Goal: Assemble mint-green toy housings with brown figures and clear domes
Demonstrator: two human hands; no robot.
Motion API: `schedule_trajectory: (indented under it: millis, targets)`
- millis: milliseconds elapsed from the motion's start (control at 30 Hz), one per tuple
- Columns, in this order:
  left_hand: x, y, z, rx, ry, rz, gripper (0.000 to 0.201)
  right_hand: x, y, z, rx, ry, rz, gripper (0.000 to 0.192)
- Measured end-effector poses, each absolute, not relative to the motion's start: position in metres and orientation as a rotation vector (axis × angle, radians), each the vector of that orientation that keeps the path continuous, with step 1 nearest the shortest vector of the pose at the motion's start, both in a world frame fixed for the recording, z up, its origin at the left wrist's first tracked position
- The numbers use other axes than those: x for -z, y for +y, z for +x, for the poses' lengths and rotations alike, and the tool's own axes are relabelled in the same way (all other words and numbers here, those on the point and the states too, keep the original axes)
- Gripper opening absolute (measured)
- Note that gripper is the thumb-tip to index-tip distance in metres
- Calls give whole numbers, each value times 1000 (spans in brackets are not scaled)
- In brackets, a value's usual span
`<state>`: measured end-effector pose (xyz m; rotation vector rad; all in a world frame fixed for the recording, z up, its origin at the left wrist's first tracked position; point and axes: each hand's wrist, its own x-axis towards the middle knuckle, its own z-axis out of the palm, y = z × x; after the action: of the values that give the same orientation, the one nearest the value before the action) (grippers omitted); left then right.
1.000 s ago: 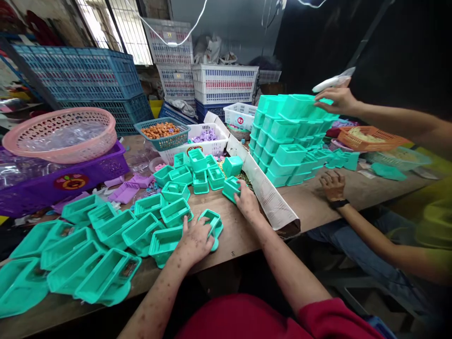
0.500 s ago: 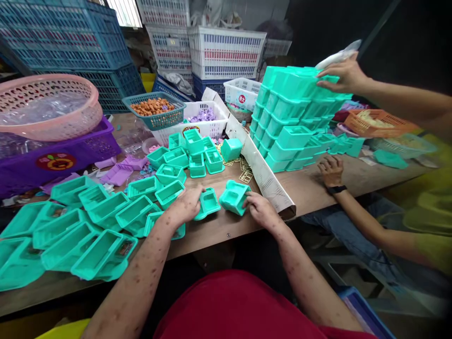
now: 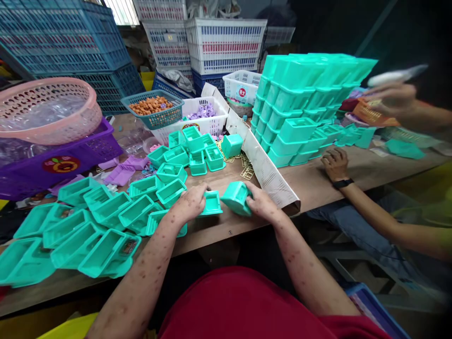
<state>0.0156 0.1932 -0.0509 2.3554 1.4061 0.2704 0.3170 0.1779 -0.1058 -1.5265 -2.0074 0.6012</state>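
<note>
My left hand grips a flat teal tray piece just above the wooden table's front edge. My right hand grips a small teal box, held close against the tray piece. Left of my hands lie several larger open teal boxes. Behind them sits a cluster of small teal boxes and a gold-coloured parts frame.
A tall stack of teal boxes stands on the right. A co-worker's hand rests on the table; another of their hands holds a white object. A cardboard divider, a pink basket, a purple bin and crates stand around.
My hands drew two teal pieces from the table toward me and brought them together. The co-worker's raised hand left the top of the stack and moved right.
</note>
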Motion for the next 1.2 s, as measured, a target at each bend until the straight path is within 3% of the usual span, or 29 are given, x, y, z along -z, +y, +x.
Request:
schedule_trajectory:
  millis: [67,200,267,400,633,933,1100,1200]
  targets:
    - [51,195,17,-262,1351,2359,42,92,184,321,-621,-2120,-1434,75]
    - [58,195,22,-253,1293,2380,43,75,201,320,-632,-2257,-1325,79]
    - [61,192,23,-264,1331,2384,40,72,207,314,-586,-2250,-1318,74]
    - [63,178,21,-300,1393,2404,41,79,200,300,-473,-2195,-1361,45]
    - [50,165,29,-121,1424,2526,54,95,166,300,-441,-2279,-1345,41]
    - [-13,293,-55,-40,1949,2361,38,59,202,298,-414,-2310,-1278,42]
    - [3,334,-92,218,1914,2268,28,46,275,269,-352,-2449,-1411,43]
    - [10,336,-94,211,1803,2351,16,49,319,239,-327,-2523,-1566,54]
